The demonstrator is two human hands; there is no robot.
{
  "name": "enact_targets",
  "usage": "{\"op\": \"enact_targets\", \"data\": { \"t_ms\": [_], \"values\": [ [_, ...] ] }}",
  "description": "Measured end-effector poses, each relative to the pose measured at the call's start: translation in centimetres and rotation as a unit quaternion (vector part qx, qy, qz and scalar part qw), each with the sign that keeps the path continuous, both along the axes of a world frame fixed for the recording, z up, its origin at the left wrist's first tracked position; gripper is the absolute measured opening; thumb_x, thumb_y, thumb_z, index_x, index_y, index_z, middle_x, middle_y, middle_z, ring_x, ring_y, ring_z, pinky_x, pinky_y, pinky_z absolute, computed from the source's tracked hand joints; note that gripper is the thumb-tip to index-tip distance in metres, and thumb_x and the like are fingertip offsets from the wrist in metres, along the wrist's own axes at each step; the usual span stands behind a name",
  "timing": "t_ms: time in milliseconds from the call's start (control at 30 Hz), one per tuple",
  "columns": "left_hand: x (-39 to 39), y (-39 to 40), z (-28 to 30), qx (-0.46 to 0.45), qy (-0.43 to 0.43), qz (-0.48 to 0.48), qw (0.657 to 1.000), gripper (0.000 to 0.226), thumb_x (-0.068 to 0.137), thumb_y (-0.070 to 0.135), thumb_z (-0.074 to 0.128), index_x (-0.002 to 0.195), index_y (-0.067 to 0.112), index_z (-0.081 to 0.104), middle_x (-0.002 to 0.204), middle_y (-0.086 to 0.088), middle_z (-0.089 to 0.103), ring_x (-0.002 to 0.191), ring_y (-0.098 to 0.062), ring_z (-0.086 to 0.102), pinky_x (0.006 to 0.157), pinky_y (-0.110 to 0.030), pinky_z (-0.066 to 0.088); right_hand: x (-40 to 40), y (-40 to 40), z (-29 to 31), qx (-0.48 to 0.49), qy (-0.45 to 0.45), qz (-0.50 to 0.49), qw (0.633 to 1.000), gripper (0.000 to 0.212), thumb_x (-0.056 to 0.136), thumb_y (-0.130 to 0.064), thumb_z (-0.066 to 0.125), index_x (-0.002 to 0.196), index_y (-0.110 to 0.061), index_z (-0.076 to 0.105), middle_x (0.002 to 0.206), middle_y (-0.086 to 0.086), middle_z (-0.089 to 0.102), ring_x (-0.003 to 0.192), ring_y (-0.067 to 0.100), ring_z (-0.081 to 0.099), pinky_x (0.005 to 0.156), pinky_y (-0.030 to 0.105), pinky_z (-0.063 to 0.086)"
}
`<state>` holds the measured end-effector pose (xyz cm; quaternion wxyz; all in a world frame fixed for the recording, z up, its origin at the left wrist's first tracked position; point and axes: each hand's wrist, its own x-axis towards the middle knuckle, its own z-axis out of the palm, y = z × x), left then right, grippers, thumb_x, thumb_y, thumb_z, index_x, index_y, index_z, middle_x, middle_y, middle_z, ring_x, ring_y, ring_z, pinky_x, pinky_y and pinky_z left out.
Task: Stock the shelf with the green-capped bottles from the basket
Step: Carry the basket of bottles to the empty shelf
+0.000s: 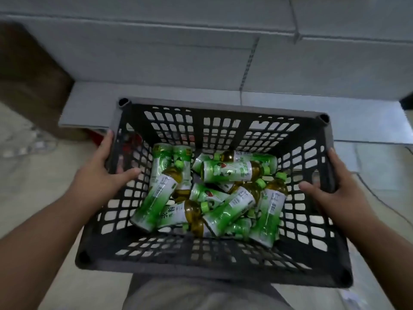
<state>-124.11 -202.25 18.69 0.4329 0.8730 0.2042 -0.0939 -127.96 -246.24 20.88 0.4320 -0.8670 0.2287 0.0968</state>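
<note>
Gripping the basket [223, 262] rim, left hand [98, 173] and right hand [330, 189] carry green-capped bottles [207, 193], all unstocked, toward the bare shelf [156, 63].

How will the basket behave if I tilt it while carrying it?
Likely heavy: the basket holds many full bottles. They lie loose on their sides, so they will probably roll and shift the weight. Its lattice walls look stiff, gripped by left hand and right hand.
</note>
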Motion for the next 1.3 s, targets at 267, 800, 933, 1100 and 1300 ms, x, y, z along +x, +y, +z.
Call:
{"op": "enact_targets", "data": {
  "t_ms": [267, 800, 933, 1100, 1300],
  "values": [
    [-12.0, 3.2, -3.9, 0.009, 0.009, 0.191, 0.981, 0.103, 0.079, 0.032, 0.083, 0.153, 0.053, 0.015, 0.128, 0.015, 0.058, 0.087, 0.007, 0.057, 0.084, -0.029, 0.048, 8.0, 5.1, -4.1, 0.02, 0.043, 0.232, 0.972, 0.102, 0.071, -0.044, 0.08, 0.149, -0.057, 0.016, 0.127, -0.002, 0.064, 0.104, 0.016, 0.066, 0.092, 0.041, 0.053],
    [-27.2, -2.6, -24.6, -0.004, 0.081, 0.529, 0.845, 0.104, 0.082, 0.032, 0.08, 0.152, 0.056, 0.006, 0.125, 0.005, 0.065, 0.093, -0.003, 0.061, 0.092, -0.038, 0.048, 14.8, 21.0, -27.7, 0.043, 0.074, 0.54, 0.838, 0.081, 0.07, -0.05, 0.077, 0.126, -0.077, 0.025, 0.128, -0.031, 0.055, 0.115, -0.003, 0.057, 0.107, 0.046, 0.046],
    [-28.0, -6.8, -34.1, -0.014, 0.064, 0.585, 0.808, 0.104, 0.082, 0.028, 0.079, 0.15, 0.058, 0.008, 0.133, 0.008, 0.06, 0.09, 0.002, 0.058, 0.093, -0.044, 0.052, 16.8, 21.6, -37.5, 0.028, 0.082, 0.582, 0.809, 0.085, 0.083, -0.033, 0.077, 0.147, -0.058, 0.027, 0.1, -0.04, 0.063, 0.1, -0.013, 0.06, 0.099, 0.042, 0.051],
    [-28.6, -12.9, -47.0, -0.028, 0.054, 0.633, 0.772, 0.105, 0.082, 0.024, 0.08, 0.149, 0.06, 0.008, 0.106, 0.014, 0.061, 0.088, -0.008, 0.063, 0.087, -0.052, 0.056, 17.6, 21.5, -48.8, 0.023, 0.069, 0.625, 0.778, 0.082, 0.086, -0.032, 0.074, 0.15, -0.051, 0.027, 0.133, -0.015, 0.053, 0.105, -0.002, 0.055, 0.081, 0.027, 0.048],
    [-30.0, -19.3, -56.9, -0.023, 0.036, 0.67, 0.741, 0.099, 0.082, 0.028, 0.079, 0.147, 0.064, 0.013, 0.115, 0.004, 0.068, 0.091, -0.013, 0.068, 0.094, -0.05, 0.054, 18.0, 21.4, -56.5, 0.0, 0.083, 0.683, 0.726, 0.087, 0.074, -0.049, 0.077, 0.146, -0.055, 0.029, 0.139, -0.005, 0.053, 0.118, 0.021, 0.058, 0.085, 0.047, 0.057]
  ]
}}
